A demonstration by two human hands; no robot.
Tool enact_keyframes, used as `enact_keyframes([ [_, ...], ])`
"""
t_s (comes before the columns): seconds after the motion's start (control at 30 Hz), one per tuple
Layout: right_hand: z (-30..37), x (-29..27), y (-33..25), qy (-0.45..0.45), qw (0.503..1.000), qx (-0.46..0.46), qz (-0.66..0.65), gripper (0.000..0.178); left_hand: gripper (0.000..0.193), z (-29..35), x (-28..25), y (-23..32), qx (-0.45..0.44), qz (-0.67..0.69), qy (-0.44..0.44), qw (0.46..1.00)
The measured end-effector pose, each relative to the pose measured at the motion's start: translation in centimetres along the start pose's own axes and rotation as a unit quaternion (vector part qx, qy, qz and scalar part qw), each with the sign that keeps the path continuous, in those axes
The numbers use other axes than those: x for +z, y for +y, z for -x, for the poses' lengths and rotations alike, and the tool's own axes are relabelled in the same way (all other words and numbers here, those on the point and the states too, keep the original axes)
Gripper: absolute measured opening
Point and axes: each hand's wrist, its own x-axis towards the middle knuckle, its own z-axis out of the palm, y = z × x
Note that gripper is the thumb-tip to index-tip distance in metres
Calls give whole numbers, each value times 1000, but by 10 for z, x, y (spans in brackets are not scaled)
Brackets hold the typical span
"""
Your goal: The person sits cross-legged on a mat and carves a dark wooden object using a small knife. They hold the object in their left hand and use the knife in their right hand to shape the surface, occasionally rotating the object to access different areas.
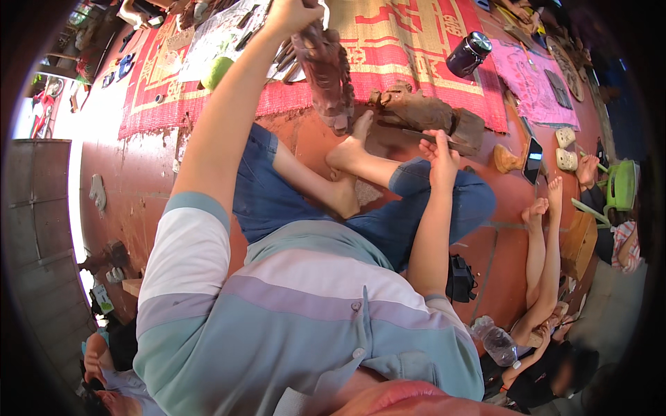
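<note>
A dark reddish-brown wood carving (325, 73) stands tilted in front of my crossed legs, its lower end beside my bare foot. My left hand (297, 15) is closed at the carving's upper end, with the arm stretched forward; the fingertips are partly cut off by the picture's edge. My right hand (442, 158) is raised over my right knee. Its fingers pinch a thin, dark chisel-like tool (415, 134), pointing left toward the carving. Behind the tool lies a second, lighter brown carved wood block (423, 112).
A red and yellow mat (388, 52) bears several hand tools, a green round fruit (218, 72) and a dark flask (470, 54). To the right are a phone (533, 159), a pink cloth (531, 87), a plastic bottle (496, 341) and another person's bare legs (544, 256).
</note>
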Motion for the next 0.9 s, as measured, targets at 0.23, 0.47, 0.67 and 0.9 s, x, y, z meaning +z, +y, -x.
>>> enact_keyframes([
  [0.23, -26, -25, 29, -15, 998, -1, 60, 20, 41, -16, -39, 45, -106, -262, -27, 959],
  [0.47, -27, 5, 19, -41, 996, -1, 84, 18, 38, 1, -77, -61, -123, 18, 14, 992],
  [0.67, -27, 41, 42, -63, 991, 106, -60, 25, 29, 23, -67, -31, -132, -24, 90, 987],
  [0.9, -23, 89, 66, -104, 985, 139, -10, 18, 31, 31, -50, 0, -94, -151, 165, 970],
])
